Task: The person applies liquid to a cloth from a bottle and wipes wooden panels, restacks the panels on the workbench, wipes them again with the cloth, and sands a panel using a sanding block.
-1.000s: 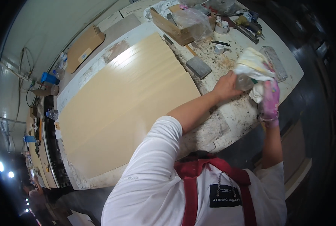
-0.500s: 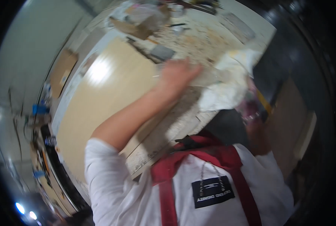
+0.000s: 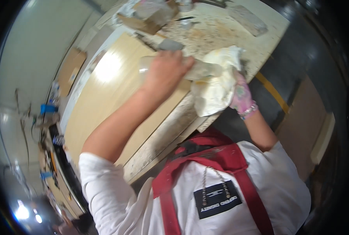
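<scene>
A clear, smooth plastic bottle (image 3: 198,71) lies sideways over the right edge of a glossy beige wood-grain panel (image 3: 116,90); a crumpled white cloth with yellowish patches (image 3: 213,92) hangs right of that panel. Beyond the panel sit an open brown cardboard box (image 3: 141,25) and, beside its edge, a grey block (image 3: 170,44) partly masked by the bare left hand (image 3: 164,72), which wraps the bottle. The right hand in a pink patterned glove (image 3: 241,94) grasps the cloth, its fingertips hidden
</scene>
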`<state>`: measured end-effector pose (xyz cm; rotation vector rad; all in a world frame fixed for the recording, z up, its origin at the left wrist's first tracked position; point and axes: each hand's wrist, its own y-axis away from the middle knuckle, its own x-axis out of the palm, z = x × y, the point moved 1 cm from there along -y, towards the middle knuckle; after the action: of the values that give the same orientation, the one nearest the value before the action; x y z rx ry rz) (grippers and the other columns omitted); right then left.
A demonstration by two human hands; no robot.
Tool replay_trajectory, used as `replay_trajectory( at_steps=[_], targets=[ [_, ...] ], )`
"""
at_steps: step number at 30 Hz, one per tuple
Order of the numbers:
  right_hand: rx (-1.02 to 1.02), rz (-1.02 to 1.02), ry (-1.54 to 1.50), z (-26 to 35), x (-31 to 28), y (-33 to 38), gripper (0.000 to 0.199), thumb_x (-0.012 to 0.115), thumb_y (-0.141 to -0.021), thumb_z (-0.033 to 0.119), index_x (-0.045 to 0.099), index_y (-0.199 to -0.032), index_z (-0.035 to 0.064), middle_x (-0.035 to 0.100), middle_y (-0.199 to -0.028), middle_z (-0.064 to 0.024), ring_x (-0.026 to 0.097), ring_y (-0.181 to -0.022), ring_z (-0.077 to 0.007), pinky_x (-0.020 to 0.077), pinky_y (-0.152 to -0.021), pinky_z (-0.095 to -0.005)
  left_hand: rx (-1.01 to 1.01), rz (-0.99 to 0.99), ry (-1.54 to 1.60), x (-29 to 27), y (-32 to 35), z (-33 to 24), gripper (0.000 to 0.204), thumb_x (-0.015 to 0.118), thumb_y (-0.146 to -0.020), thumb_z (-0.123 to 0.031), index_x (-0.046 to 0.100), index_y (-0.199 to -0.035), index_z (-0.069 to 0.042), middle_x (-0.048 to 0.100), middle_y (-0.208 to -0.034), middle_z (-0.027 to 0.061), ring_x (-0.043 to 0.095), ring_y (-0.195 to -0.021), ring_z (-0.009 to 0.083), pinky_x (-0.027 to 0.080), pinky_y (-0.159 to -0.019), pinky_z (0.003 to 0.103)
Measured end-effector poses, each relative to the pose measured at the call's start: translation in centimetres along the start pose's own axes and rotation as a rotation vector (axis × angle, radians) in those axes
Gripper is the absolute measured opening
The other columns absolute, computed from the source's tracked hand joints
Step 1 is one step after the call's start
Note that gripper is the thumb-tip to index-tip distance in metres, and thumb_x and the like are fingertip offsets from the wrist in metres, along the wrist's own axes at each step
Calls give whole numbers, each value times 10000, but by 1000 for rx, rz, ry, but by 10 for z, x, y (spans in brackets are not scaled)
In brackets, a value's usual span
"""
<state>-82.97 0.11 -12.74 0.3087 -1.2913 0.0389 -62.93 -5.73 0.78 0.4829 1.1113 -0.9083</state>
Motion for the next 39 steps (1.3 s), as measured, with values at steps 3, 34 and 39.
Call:
replay_trajectory(
  at_steps=[3,34,39],
  targets=[
    [-5,3,35,5,-1,7,500,458,-924,348,407,-1311,35,508,-1271,-152,526,-1126,-300,410,-981,-447,14,13,-2,-3,-2,-13,351,528,-758,-73,505,-1104,-128,546,-899,82,565,-844,233,439,-715,346],
    [-19,-55,149,0,-51,-1,421,430,-950,281,448,-1263,0,560,-1196,-142,568,-1075,-258,456,-947,-394,-147,17,117,27,35,-5,310,509,-777,-92,541,-1083,-132,561,-852,85,585,-799,248,451,-699,371],
    [2,-95,64,-3,-55,-13,378,447,-946,222,465,-1253,2,566,-1198,-139,569,-1078,-257,451,-952,-399,-101,86,121,21,38,-2,290,528,-768,-84,540,-1051,-145,545,-819,68,574,-767,237,443,-681,370]
  ],
)
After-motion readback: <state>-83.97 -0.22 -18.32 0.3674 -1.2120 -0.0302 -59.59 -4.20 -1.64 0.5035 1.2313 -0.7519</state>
